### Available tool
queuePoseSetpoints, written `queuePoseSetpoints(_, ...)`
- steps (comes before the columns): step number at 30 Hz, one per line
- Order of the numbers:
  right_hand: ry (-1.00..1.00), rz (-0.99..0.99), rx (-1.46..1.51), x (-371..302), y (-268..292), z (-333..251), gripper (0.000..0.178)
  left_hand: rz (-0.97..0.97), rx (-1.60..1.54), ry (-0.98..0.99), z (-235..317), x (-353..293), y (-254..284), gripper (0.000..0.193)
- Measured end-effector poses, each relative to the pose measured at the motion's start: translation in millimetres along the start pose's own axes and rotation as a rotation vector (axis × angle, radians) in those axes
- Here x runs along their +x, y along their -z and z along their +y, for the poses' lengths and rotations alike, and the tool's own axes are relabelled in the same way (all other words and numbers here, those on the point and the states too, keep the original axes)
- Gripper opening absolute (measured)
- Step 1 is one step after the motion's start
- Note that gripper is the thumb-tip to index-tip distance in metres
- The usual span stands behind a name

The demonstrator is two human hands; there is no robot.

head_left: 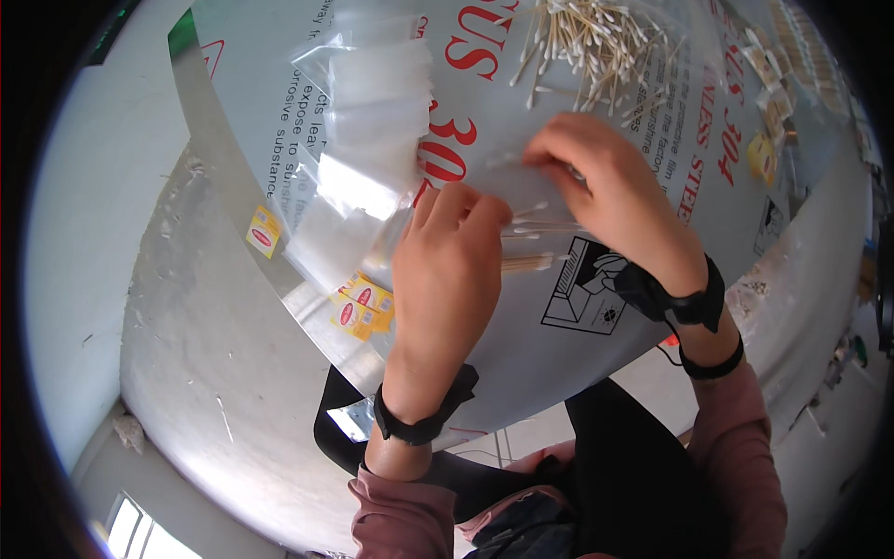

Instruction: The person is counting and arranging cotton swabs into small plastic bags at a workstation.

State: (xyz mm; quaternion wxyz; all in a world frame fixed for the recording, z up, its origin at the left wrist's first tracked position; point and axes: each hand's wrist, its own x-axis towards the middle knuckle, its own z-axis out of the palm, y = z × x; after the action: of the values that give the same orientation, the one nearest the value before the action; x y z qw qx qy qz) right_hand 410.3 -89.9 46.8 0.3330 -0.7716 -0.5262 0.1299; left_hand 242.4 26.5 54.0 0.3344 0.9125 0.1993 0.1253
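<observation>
So on the head cam, the left hand (452, 261) has its fingers curled in beside the overlapping clear bags (377, 102) and the right hand (619, 186) is bent near some loose swabs (529, 264), can't tell what either's gripping. There's bare bench (521, 359) toward the near edge, with one yellow card (264, 232) right at the left edge, two overlapping yellow cards (352, 315) nearer, and an uncountable swab heap (596, 42) farther off.

I see the left hand (452, 261) curled, back upward, and the right hand (610, 177) farther forward, angled leftward, fingers (563, 135) bent.
</observation>
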Motion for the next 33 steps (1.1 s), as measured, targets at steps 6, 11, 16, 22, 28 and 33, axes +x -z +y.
queuePoseSetpoints(6,0.115,-0.111,0.102,-35,3,-15,0.030,0.062,-0.118,0.029,-4,-36,6,0.026)
queuePoseSetpoints(11,0.074,-0.123,0.120,-47,-3,-23,0.034,0.069,-0.049,0.035,-7,-56,10,0.042)
queuePoseSetpoints(16,0.156,-0.149,0.081,-51,-9,-22,0.033,0.037,-0.072,0.047,-2,-60,2,0.045)
queuePoseSetpoints(22,0.004,-0.033,0.153,-57,3,-24,0.030,0.082,0.186,-0.012,19,-70,-12,0.069)
queuePoseSetpoints(28,-0.231,0.188,0.316,-81,7,-15,0.025,-0.236,0.358,0.022,37,-71,-48,0.101)
queuePoseSetpoints(33,-0.242,0.241,0.357,-102,4,-11,0.024,-0.334,0.521,-0.084,36,-112,-56,0.102)
